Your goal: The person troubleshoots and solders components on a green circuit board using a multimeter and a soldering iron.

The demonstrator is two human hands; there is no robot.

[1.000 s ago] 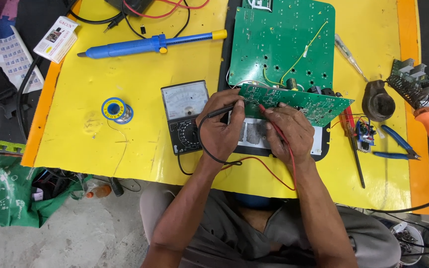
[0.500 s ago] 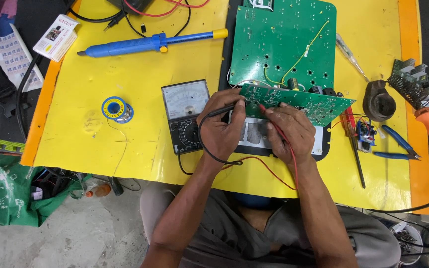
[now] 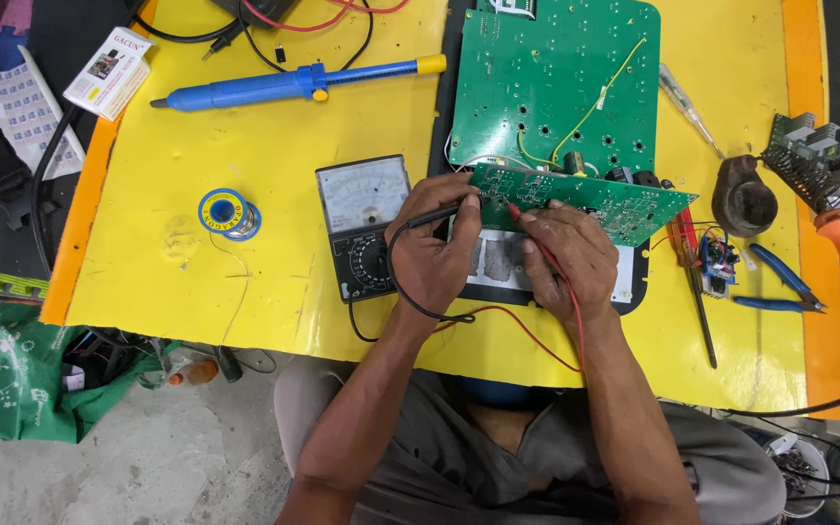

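Both hands closed on meter probes: left hand (image 3: 437, 255) pinching a slim black probe (image 3: 439, 215) whose tip points right toward the near edge of a narrow green circuit board (image 3: 585, 197); right hand (image 3: 568, 258) pinching a thin red probe (image 3: 525, 223) angled up and left onto the same edge. Narrow board held tilted, long axis running left to right, just far of both sets of knuckles, tips meeting it close together near its left end, so left hand slightly nearer that end. Beyond it, a larger green circuit board (image 3: 556, 78) flat on the yellow desk (image 3: 245, 321). Left of the hands, a grey analogue multimeter with black dial (image 3: 367, 226), black and red leads looping near. Farther left, a blue-rimmed spool of solder wire (image 3: 228, 214); at far left, a long blue desoldering pump (image 3: 294, 84). Right side: red-handled screwdriver (image 3: 689, 255) and blue-handled pliers (image 3: 778, 290).
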